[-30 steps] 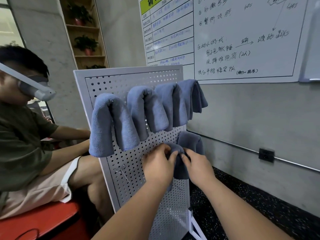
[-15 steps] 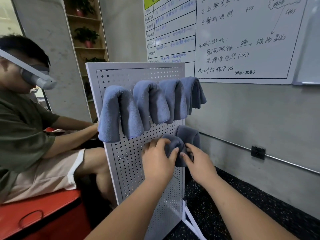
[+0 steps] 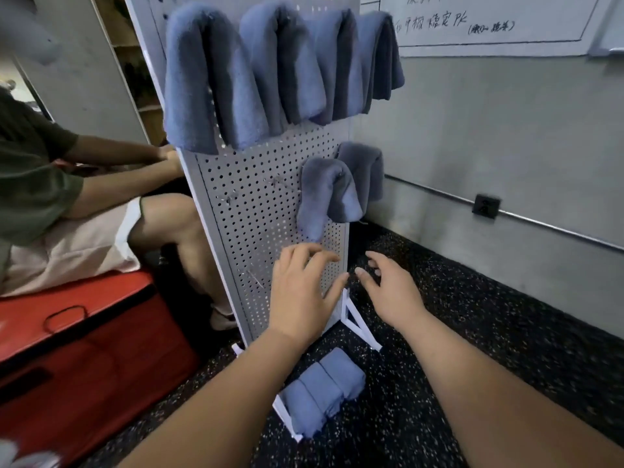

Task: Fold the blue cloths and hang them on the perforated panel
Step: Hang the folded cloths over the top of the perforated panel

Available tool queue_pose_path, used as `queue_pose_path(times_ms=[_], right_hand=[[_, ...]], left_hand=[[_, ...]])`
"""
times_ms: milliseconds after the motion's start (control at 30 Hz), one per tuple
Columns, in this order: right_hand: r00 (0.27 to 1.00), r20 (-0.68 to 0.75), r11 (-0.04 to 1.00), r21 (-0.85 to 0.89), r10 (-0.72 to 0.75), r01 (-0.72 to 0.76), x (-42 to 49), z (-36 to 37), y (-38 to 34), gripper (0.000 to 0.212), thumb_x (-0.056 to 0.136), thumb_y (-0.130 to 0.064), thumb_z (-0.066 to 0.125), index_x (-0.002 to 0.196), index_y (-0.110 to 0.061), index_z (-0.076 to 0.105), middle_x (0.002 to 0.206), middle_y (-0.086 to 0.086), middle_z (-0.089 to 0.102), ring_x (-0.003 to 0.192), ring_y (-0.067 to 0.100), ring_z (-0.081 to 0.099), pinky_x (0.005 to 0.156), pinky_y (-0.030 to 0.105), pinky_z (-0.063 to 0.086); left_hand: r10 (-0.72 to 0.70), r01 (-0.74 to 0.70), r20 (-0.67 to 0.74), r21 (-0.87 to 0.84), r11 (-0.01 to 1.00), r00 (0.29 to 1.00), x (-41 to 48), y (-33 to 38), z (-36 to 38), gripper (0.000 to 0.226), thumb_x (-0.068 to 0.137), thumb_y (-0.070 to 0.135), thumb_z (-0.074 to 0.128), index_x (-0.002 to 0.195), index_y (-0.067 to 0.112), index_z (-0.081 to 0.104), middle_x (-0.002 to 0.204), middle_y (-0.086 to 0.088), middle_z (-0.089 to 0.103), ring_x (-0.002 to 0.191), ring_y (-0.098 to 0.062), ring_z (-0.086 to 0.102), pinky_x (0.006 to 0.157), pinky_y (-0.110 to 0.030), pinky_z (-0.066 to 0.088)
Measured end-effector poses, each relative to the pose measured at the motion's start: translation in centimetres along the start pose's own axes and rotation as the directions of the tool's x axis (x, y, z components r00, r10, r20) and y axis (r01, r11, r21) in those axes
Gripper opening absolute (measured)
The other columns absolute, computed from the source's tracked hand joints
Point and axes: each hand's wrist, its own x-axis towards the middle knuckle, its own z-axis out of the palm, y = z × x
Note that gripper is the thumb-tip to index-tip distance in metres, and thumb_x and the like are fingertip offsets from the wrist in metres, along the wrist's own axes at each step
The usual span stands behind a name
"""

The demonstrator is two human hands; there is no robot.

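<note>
A white perforated panel stands upright on the dark speckled floor. Several folded blue cloths hang over hooks along its top row. Two more folded cloths hang lower on the right, one in front and one behind it. A pile of folded blue cloths lies on the floor by the panel's foot. My left hand and my right hand hover below the lower cloths, fingers loosely spread, holding nothing.
A person in a green shirt sits on a red box left of the panel. A grey wall with a whiteboard and a wall socket is on the right. Bare hooks stick out of the panel's middle.
Both hands have let go of the lower front cloth, which now hangs on its hook, and have dropped down. The camera has tilted down, bringing the floor pile into view.
</note>
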Motion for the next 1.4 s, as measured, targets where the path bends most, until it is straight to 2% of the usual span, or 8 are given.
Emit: queue_pose_path(times_ms=[200, 367, 600, 833, 933, 1133, 1267, 1400], right_hand=[[0.974, 0.178, 0.987, -0.101, 0.143, -0.127, -3.3, 5.4, 6.1, 0.059, 0.105, -0.053, 0.056, 0.157, -0.027, 0.045, 0.145, 0.004, 0.059, 0.126, 0.028, 0.060, 0.105, 0.047, 0.053], [0.927, 0.286, 0.959, -0.210, 0.244, -0.188, -4.6, 9.7, 10.6, 0.063, 0.104, -0.055, 0.056, 0.159, -0.028, 0.042, 0.148, 0.006, 0.057, 0.130, 0.030, 0.058, 0.104, 0.047, 0.053], [0.845, 0.409, 0.932, -0.258, 0.344, -0.255, -6.6, 15.8, 16.4, 0.064, 0.106, -0.056, 0.053, 0.161, -0.027, 0.039, 0.156, 0.006, 0.050, 0.139, 0.030, 0.051, 0.111, 0.046, 0.049], [0.773, 0.494, 0.917, -0.246, 0.398, -0.315, -7.3, 20.5, 20.5, 0.072, 0.103, -0.059, 0.056, 0.164, -0.028, 0.034, 0.159, 0.004, 0.047, 0.140, 0.029, 0.048, 0.112, 0.045, 0.047], [0.760, 0.514, 0.917, -0.219, 0.399, -0.333, -7.1, 22.2, 22.1, 0.077, 0.101, -0.061, 0.059, 0.165, -0.027, 0.033, 0.163, 0.002, 0.044, 0.146, 0.026, 0.044, 0.117, 0.043, 0.044], [0.736, 0.582, 0.937, -0.187, 0.346, -0.294, -5.1, 25.4, 24.0, 0.081, 0.104, -0.055, 0.060, 0.169, -0.023, 0.023, 0.173, -0.001, 0.031, 0.155, 0.023, 0.034, 0.123, 0.040, 0.036], [0.725, 0.604, 0.943, -0.167, 0.330, -0.289, -4.3, 26.6, 25.0, 0.081, 0.105, -0.052, 0.060, 0.170, -0.024, 0.020, 0.174, -0.003, 0.027, 0.156, 0.023, 0.033, 0.123, 0.039, 0.035], [0.720, 0.622, 0.949, -0.148, 0.309, -0.279, -4.4, 28.0, 26.8, 0.084, 0.103, -0.055, 0.060, 0.170, -0.030, 0.017, 0.176, -0.009, 0.021, 0.157, 0.019, 0.031, 0.124, 0.039, 0.034]], left_hand=[[-0.116, 0.124, 0.281, -0.010, 0.992, 0.953, -6.3, -3.5, 5.6, 0.028, 0.099, 0.046, 0.069, 0.120, 0.026, 0.070, 0.117, 0.007, 0.064, 0.114, -0.020, 0.054, 0.099, -0.041, 0.048], [-0.230, 0.246, 0.488, 0.033, 0.969, 0.842, -10.6, -6.3, 10.9, 0.036, 0.099, 0.051, 0.068, 0.127, 0.029, 0.067, 0.124, 0.007, 0.064, 0.119, -0.019, 0.053, 0.103, -0.041, 0.048], [-0.361, 0.400, 0.642, 0.092, 0.912, 0.676, -15.4, -9.8, 18.0, 0.037, 0.099, 0.051, 0.069, 0.131, 0.031, 0.067, 0.124, 0.008, 0.064, 0.117, -0.018, 0.055, 0.099, -0.042, 0.052], [-0.452, 0.496, 0.730, 0.178, 0.850, 0.513, -18.3, -12.9, 23.8, 0.043, 0.099, 0.046, 0.071, 0.138, 0.031, 0.062, 0.129, 0.006, 0.061, 0.123, -0.019, 0.055, 0.099, -0.042, 0.053], [-0.473, 0.491, 0.759, 0.233, 0.839, 0.448, -19.0, -14.1, 26.5, 0.049, 0.099, 0.045, 0.070, 0.143, 0.029, 0.057, 0.135, 0.003, 0.060, 0.128, -0.021, 0.052, 0.099, -0.042, 0.053], [-0.476, 0.409, 0.823, 0.336, 0.848, 0.312, -19.4, -16.0, 32.0, 0.066, 0.103, 0.046, 0.064, 0.159, 0.022, 0.041, 0.157, -0.002, 0.049, 0.144, -0.030, 0.037, 0.112, -0.047, 0.045], [-0.491, 0.386, 0.830, 0.376, 0.842, 0.264, -19.2, -16.7, 35.0, 0.072, 0.101, 0.048, 0.064, 0.162, 0.024, 0.035, 0.156, -0.005, 0.051, 0.146, -0.031, 0.034, 0.110, -0.046, 0.045], [-0.562, 0.439, 0.810, 0.449, 0.778, 0.167, -19.4, -17.7, 37.2, 0.083, 0.099, 0.058, 0.065, 0.166, 0.030, 0.025, 0.158, -0.016, 0.044, 0.150, -0.033, 0.034, 0.114, -0.050, 0.045]])
